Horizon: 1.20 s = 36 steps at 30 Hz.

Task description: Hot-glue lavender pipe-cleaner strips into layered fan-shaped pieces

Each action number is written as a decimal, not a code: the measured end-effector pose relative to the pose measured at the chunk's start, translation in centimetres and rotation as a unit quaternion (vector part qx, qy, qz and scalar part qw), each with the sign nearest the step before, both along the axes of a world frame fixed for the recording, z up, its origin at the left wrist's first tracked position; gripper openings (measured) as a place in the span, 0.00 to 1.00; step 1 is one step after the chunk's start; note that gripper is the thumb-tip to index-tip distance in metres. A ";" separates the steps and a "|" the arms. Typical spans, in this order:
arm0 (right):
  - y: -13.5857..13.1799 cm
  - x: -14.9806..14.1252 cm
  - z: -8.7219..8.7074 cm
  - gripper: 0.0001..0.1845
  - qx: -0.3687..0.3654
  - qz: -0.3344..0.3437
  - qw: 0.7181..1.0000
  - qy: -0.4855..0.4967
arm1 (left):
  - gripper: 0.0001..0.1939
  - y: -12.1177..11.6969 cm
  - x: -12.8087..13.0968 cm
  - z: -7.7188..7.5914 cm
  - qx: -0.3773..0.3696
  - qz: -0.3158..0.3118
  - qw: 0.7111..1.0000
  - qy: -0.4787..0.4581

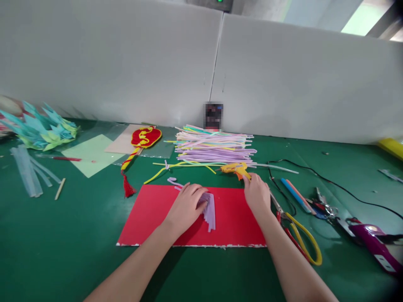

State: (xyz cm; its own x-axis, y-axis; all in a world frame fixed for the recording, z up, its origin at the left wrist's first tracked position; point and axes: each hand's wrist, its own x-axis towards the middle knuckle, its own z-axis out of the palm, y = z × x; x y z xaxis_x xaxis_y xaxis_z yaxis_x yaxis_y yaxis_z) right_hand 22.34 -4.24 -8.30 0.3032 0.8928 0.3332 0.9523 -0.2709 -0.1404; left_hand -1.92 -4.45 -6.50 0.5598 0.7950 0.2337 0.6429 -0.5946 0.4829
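My left hand (187, 205) rests on the red board (151, 216), its bent fingers closed on the left side of a lilac pipe-cleaner piece (210, 212). That piece is made of strips laid side by side with stepped lower ends; part of it is hidden under my fingers. A curled lilac pipe cleaner (172, 180) pokes out at the board's top edge, beyond my knuckles. Above the board's upper right edge, my right hand (257, 191) is wrapped around the handle of a yellow hot glue gun (234, 168), whose nozzle points left.
Behind the board lies a pile of pastel pipe cleaners (215, 144). A red-and-yellow fan ornament (146, 137) with a tassel is to the left. Scissors (297, 235), a black cord (330, 184) and a purple tool (373, 243) lie right. A grey partition (126, 63) stands behind.
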 end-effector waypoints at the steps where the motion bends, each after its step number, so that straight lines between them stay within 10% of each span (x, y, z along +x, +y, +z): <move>1: 0.0 0.0 0.1 0.16 0.006 -0.013 1.000 0.018 | 0.15 0.0 0.0 0.0 0.001 -0.001 1.000 -0.002; 11: -2.5 -1.5 4.5 0.22 0.202 0.014 0.969 0.143 | 0.16 0.3 -0.3 -0.3 -0.019 -0.002 1.000 -0.003; 23: -4.4 -4.3 4.3 0.22 0.034 0.049 0.957 0.283 | 0.09 -0.4 -0.2 1.0 -0.021 0.066 0.995 -0.068; 36: -3.9 -6.0 3.5 0.21 -0.062 0.045 0.716 0.694 | 0.04 -1.6 -0.4 1.7 -0.158 0.105 0.981 0.028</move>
State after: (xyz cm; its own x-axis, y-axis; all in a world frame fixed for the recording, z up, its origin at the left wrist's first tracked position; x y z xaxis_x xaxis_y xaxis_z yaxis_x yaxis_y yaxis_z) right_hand 16.36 -8.11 -4.81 0.2048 0.9262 -0.3167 -0.0662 -0.3097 -0.9485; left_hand -2.34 -6.01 -4.75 0.3801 0.9223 -0.0700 0.7664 -0.2717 0.5821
